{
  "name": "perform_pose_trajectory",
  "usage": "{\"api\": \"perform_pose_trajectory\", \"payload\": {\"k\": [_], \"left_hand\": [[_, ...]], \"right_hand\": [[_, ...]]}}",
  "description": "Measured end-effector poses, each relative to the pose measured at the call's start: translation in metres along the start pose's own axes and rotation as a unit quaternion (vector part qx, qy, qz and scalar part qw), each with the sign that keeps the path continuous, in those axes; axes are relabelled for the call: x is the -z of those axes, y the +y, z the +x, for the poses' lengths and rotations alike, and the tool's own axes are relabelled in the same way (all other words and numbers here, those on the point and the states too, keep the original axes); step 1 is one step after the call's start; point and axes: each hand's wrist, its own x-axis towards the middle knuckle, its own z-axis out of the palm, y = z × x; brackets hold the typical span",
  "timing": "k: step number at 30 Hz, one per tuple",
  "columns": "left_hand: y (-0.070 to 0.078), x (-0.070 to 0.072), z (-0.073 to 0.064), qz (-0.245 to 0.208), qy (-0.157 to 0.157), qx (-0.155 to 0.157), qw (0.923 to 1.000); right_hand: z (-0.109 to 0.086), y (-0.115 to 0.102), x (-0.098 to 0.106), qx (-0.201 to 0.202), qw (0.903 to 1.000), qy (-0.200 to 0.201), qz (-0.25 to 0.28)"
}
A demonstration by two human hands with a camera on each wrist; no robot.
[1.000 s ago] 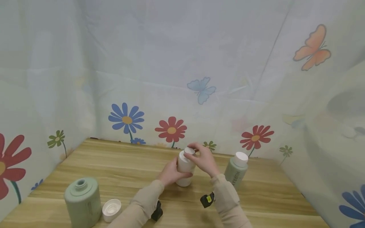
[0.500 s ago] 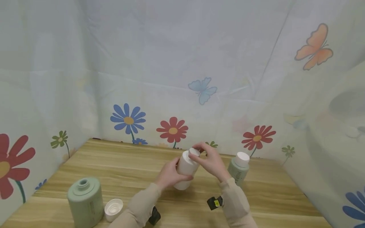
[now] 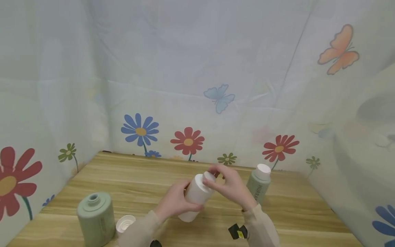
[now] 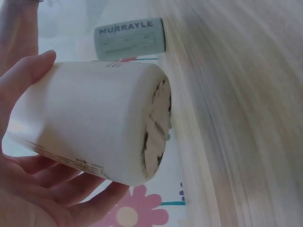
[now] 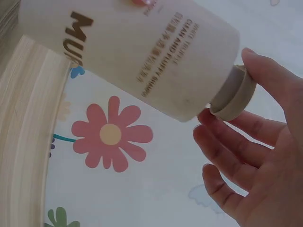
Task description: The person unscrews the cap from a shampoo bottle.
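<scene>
A white shampoo bottle [image 3: 194, 195], brown lettering on its side, leans to the right over the table. My left hand [image 3: 174, 201] grips its body, fingers on one side and thumb on the other. My right hand [image 3: 233, 187] pinches the small white cap [image 3: 209, 177] at the bottle's neck between thumb and fingers. The right wrist view shows the cap [image 5: 235, 94] at the neck, with the grey neck partly exposed below it. In the left wrist view the bottle's underside [image 4: 157, 130] shows dark smudges.
At the left front stands a green bottle [image 3: 97, 221] with a bare neck, and beside it a white cap [image 3: 124, 222] lies inside up. Another green bottle [image 3: 258, 185] with a white cap stands right of my right hand. A flowered curtain [image 3: 197, 103] surrounds the wooden table [image 3: 145, 175].
The white bottle has gone from nearly upright to a clear rightward tilt and come nearer to me. Both hands have moved with it and keep hold of the body and cap.
</scene>
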Motion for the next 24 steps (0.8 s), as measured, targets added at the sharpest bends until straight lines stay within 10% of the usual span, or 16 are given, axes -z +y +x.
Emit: {"api": "perform_pose_trajectory", "payload": {"k": [24], "left_hand": [[0.006,0.012,-0.018,0.044,-0.044,-0.008,0.998]], "right_hand": [[-0.015,-0.009,0.006,0.07,0.9946,-0.059,-0.049]]}}
